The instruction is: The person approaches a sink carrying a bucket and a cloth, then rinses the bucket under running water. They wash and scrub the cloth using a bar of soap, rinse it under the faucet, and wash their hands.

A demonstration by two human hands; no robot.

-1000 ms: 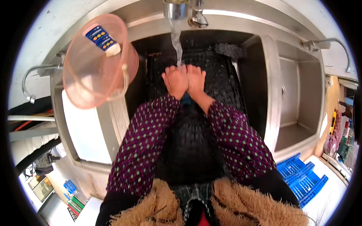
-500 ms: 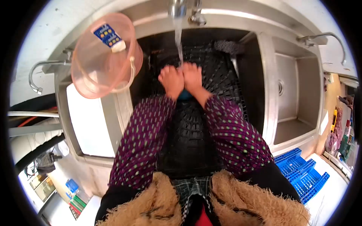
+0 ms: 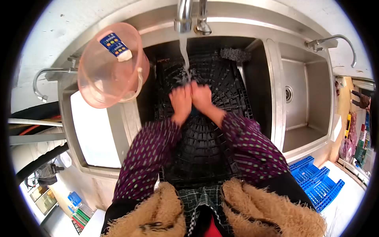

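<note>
Inside the sink, a black slatted plastic crate (image 3: 201, 138) lies in the basin, its ribbed surface wet. My left hand (image 3: 181, 103) and my right hand (image 3: 202, 96) press side by side over its middle, fingers bent downward and close together. Between my wrists a small dark blue patch (image 3: 194, 112) shows under the hands; what it belongs to is hidden. Water (image 3: 184, 55) runs from the tap (image 3: 183, 19) and lands just at my fingertips. Both hands are slightly blurred.
A pink translucent bucket (image 3: 112, 71) with a label stands on the left divider. A grey scouring pad (image 3: 235, 54) rests at the crate's far right. A second steel basin (image 3: 304, 98) lies to the right, beside blue plastic pallets (image 3: 316, 179) on the floor. A white board (image 3: 92, 130) covers the left basin.
Both hands have moved toward me over the crate, keeping side by side. The camera view has shifted too, showing more of the tap. Less of the blue patch shows.
</note>
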